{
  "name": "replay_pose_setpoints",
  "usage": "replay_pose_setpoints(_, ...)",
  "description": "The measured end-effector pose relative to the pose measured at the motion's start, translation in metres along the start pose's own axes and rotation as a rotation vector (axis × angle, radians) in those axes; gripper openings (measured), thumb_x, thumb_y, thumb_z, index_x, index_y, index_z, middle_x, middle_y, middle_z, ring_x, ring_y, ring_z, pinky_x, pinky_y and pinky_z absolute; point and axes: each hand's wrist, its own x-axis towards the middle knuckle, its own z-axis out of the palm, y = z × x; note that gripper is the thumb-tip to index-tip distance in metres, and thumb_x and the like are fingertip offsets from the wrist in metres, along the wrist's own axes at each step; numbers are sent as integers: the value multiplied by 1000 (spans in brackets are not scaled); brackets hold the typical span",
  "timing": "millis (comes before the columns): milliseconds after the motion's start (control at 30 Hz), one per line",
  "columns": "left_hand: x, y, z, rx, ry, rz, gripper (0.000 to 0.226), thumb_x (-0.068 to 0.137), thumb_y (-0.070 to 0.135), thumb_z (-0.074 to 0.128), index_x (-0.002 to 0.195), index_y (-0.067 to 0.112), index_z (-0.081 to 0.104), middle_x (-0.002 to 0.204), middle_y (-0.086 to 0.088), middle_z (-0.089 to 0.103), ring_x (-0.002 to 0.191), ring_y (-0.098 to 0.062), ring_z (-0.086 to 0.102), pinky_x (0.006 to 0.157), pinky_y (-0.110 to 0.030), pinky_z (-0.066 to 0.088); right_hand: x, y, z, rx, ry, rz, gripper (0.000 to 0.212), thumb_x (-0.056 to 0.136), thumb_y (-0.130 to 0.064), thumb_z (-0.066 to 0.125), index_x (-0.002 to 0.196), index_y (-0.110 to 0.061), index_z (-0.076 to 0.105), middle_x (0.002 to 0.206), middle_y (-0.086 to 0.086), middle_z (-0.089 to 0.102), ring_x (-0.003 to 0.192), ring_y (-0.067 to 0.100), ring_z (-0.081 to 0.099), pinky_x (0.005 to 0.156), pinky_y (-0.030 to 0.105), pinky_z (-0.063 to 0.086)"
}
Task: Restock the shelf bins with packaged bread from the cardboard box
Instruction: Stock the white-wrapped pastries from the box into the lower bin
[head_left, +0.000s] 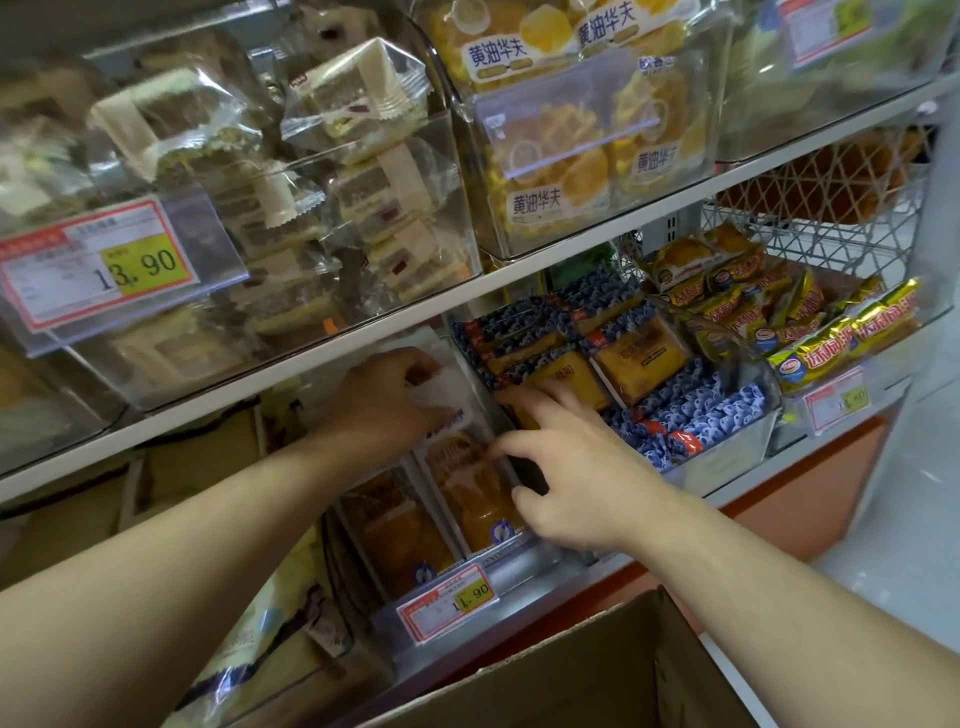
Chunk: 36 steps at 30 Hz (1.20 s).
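Note:
A clear shelf bin (524, 558) on the lower shelf holds upright packs of brown bread (470, 493) in clear wrappers. My left hand (387, 402) reaches deep into that bin and is closed on the white top of a bread pack (441, 384). My right hand (566, 467) rests with fingers spread on the bin's right wall, touching the pack beside it. The brown cardboard box (587, 675) sits at the bottom, just below the bin; its inside is hidden.
To the right stand a bin of blue-wrapped bread (644, 374) and a bin of yellow foil packs (841, 332). The upper shelf (571, 249) carries clear bins of sandwiches and yellow waffles. A price tag (447, 603) fronts the lower bin. White floor lies at the right.

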Motion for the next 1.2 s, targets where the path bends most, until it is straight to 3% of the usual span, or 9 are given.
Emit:
replay_pose_setpoints(133, 4, -5, 3, 120, -58, 2, 72, 78, 55, 85, 140, 28, 58, 141, 3, 61, 127, -21, 58, 95, -32, 48, 1, 1, 2, -9, 5, 1, 52, 89, -33, 65, 140, -40, 65, 169, -7, 27, 158, 20, 5, 130, 46, 17)
replay_pose_setpoints(333, 8, -7, 6, 78, 53, -10, 50, 84, 43, 84, 128, 28, 66, 134, 1, 66, 123, -21, 60, 92, -30, 47, 5, 4, 9, -61, -24, 20, 61, 91, -38, 62, 150, -47, 54, 174, -8, 16, 160, 24, 0, 131, 48, 12)
replay_pose_setpoints(467, 1, -5, 7, 103, 79, 9, 55, 86, 44, 81, 135, 30, 61, 138, 4, 63, 125, -20, 60, 102, -34, 50, 8, 5, 6, -51, -37, 48, 57, 93, -37, 63, 147, -50, 56, 176, -5, 14, 161, 24, -2, 132, 52, 12)
replay_pose_setpoints(567, -15, 1, 1, 118, 125, 55, 64, 86, 43, 80, 143, 32, 54, 147, 6, 56, 133, -20, 53, 111, -38, 45, 6, 1, -3, -18, -19, 52, 52, 93, -32, 64, 143, -46, 61, 174, -4, 22, 160, 23, 3, 132, 50, 14)
replay_pose_setpoints(733, -83, 15, -13, 31, 134, 144, 52, 90, 43, 76, 138, 33, 58, 127, 18, 57, 117, -4, 55, 99, -27, 48, -1, -11, -19, -32, 21, 34, 48, 93, -32, 64, 141, -37, 65, 160, 2, 43, 154, 27, 20, 126, 55, 30)
replay_pose_setpoints(967, -234, -6, -7, -208, -50, 120, 32, 88, 43, 75, 117, 37, 66, 108, 21, 69, 102, 2, 66, 89, -27, 57, -44, -61, -28, -29, 47, -179, 26, 94, -22, 70, 120, -25, 75, 122, -6, 59, 122, 15, 51, 105, 33, 46)
replay_pose_setpoints(1100, -310, -49, 2, -145, -140, -5, 38, 83, 54, 71, 118, 42, 65, 115, 28, 65, 108, 9, 59, 97, -25, 51, -79, -98, -5, 74, -98, -262, 19, 92, -26, 67, 108, -23, 78, 103, -7, 67, 97, 10, 63, 86, 27, 51)
replay_pose_setpoints(1200, -345, -76, -6, -32, -199, -65, 47, 85, 53, 73, 128, 42, 60, 126, 28, 59, 114, 8, 53, 98, -18, 42, -101, -122, 33, 119, -321, -227, 17, 92, -33, 67, 103, -30, 78, 92, -13, 71, 86, 4, 64, 81, 29, 55)
